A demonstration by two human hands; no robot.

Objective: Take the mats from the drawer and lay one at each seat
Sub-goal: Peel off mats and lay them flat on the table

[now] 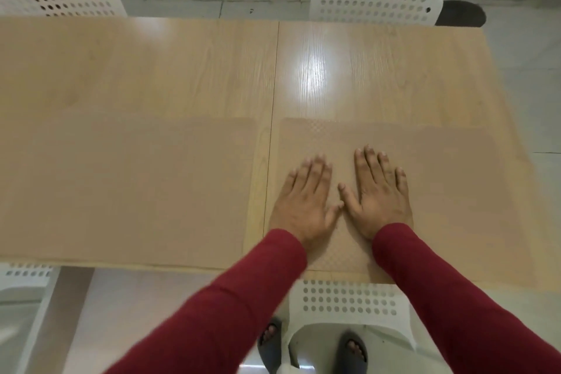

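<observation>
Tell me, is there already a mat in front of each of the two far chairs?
No, only the two near seats have a mat; the table before the far chairs shows bare wood.

Left of the left hand (306,206), the tan rectangular woven mat (127,188) runs off the picture's edge, blurred. The white perforated plastic chair (349,300) below both hands hides partly under the tabletop (364,76).

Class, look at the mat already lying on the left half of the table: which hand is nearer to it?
Left. The left hand lies nearer that mat; the right hand is farther right.
</observation>
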